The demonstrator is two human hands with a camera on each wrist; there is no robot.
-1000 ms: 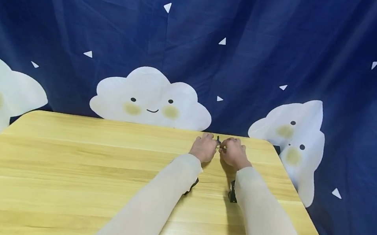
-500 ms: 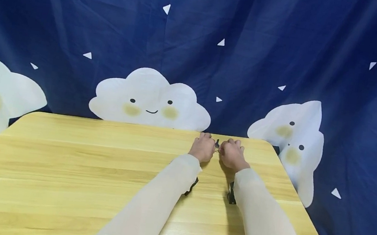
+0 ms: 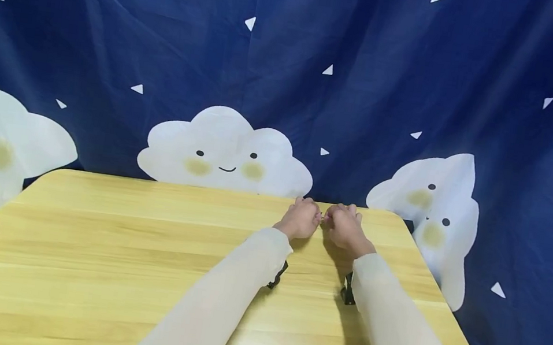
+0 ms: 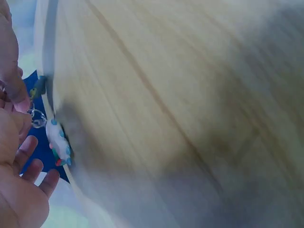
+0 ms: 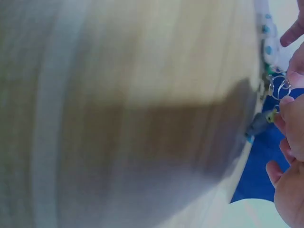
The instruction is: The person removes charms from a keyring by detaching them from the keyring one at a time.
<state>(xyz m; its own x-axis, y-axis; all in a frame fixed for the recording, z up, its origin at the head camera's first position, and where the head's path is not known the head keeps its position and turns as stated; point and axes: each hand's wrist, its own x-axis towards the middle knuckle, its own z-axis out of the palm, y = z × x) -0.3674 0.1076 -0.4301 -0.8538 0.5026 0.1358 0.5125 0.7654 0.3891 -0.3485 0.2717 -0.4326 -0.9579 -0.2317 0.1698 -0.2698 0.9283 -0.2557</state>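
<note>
At the table's far edge, my left hand (image 3: 302,218) and right hand (image 3: 345,226) meet almost fingertip to fingertip. Between them is a small metal keyring (image 4: 40,114), which the thumb and finger of the left hand pinch. From it hangs a white charm with blue dots (image 4: 58,140), with red and green bits at its lower end. A grey-blue charm with a yellow end (image 5: 259,124) is by the right hand, whose thumb and finger pinch at its loop beside the ring. The left hand's other fingers (image 4: 34,170) are spread loosely. The head view mostly hides the keyring behind the hands.
The light wooden table (image 3: 114,250) has a rounded far edge just under the hands. A dark blue curtain (image 3: 283,39) with white clouds (image 3: 227,148) hangs right behind it. Black wrist cameras (image 3: 349,290) sit under both sleeves.
A dark piece that stood upright between the hands is now mostly hidden, as the fingers cover it. The hands stay close together at the same spot; the head view has shifted slightly.
</note>
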